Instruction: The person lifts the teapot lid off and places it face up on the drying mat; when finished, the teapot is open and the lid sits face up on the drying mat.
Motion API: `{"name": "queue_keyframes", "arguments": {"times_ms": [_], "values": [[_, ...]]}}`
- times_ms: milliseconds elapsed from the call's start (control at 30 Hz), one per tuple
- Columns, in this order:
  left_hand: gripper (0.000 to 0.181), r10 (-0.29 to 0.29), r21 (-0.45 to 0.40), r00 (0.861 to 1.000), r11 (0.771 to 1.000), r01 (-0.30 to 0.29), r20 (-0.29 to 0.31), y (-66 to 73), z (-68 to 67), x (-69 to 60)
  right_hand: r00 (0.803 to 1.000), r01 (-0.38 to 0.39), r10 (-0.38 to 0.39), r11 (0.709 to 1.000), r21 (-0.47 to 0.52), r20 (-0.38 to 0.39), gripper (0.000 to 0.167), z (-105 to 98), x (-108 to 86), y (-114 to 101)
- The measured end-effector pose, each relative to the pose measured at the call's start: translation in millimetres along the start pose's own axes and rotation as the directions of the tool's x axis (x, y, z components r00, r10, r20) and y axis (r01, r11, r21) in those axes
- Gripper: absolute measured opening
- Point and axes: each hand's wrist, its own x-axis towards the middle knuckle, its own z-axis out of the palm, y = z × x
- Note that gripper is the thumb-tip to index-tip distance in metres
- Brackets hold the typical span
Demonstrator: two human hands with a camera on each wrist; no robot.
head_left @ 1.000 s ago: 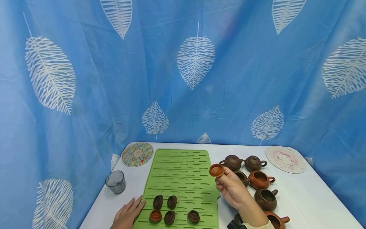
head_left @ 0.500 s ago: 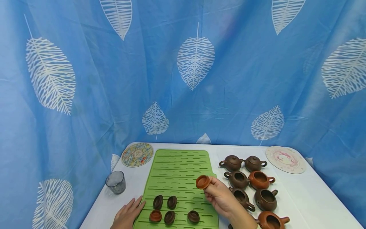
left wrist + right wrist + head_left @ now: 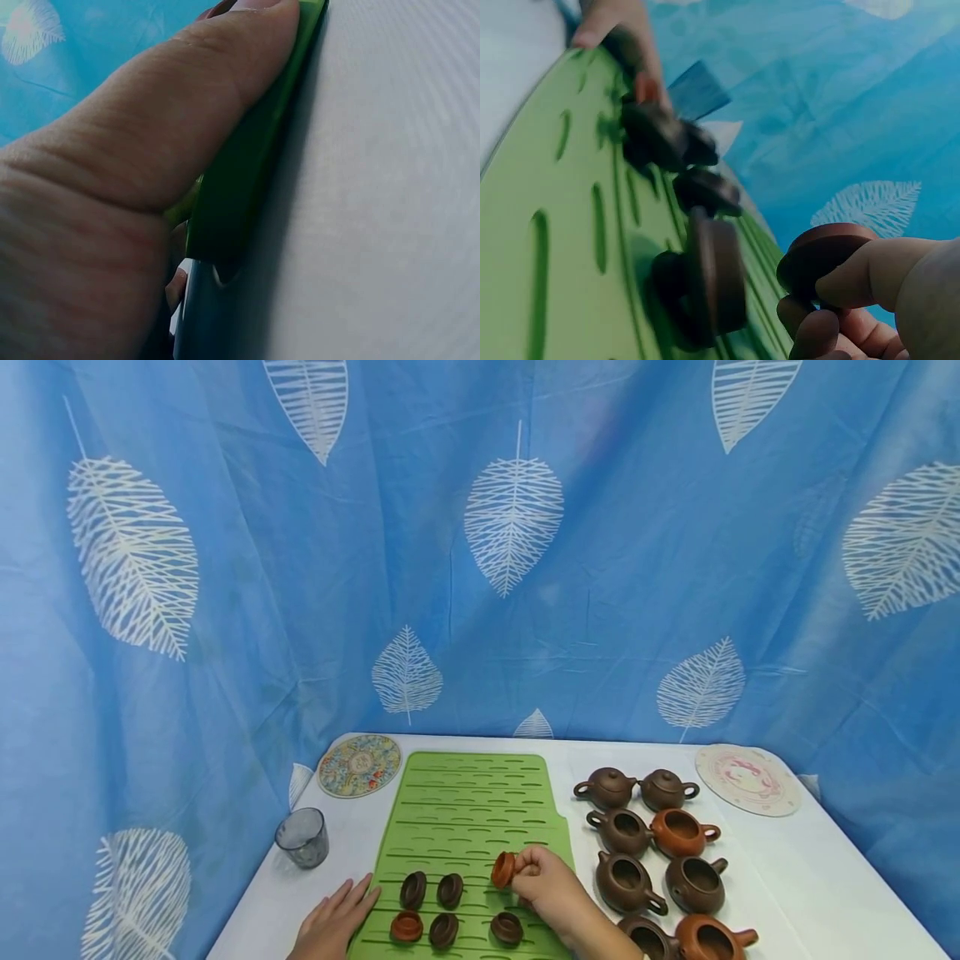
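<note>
My right hand [image 3: 550, 887] pinches a reddish-brown teapot lid [image 3: 503, 870] over the green ridged mat [image 3: 480, 785]. In the right wrist view the lid [image 3: 832, 251] sits between thumb and fingers, tilted. A dark brown lid [image 3: 507, 929] lies on the mat just in front of it. Farther left on the mat lie two dark lids [image 3: 412, 890], with a reddish lid [image 3: 407, 927] and another dark lid [image 3: 443, 931] in front of them. At the mat's left edge my left hand [image 3: 334, 917] rests with fingers extended, its thumb [image 3: 187, 97] touching the mat's edge.
Right of the mat stand several teapots, lidless ones such as a reddish pot [image 3: 678, 832] and two lidded dark pots [image 3: 608, 788] at the back. A grey glass [image 3: 303, 838] and a patterned round mat [image 3: 361, 766] are on the left; a pale round mat [image 3: 748, 779] lies back right.
My right hand has carried the reddish lid left and toward me, from beside the teapots to low over the mat, turning it onto its side. My left hand stays put.
</note>
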Motion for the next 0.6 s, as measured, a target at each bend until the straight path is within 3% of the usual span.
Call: {"name": "queue_keyframes", "arguments": {"times_ms": [300,600], "values": [[0.11,-0.001,0.005,1.0,1.0,0.001,-0.003,1.5,-1.2,-1.6,0.999,0.046,-0.048,0.993,-0.106,-0.024,0.017,7.0,2.0,8.6],[0.107,0.004,0.031,1.0,1.0,-0.003,-0.024,2.8,-0.6,-2.4,0.997,0.036,-0.047,0.984,-0.172,-0.06,0.014,7.5,0.3,8.3]]}}
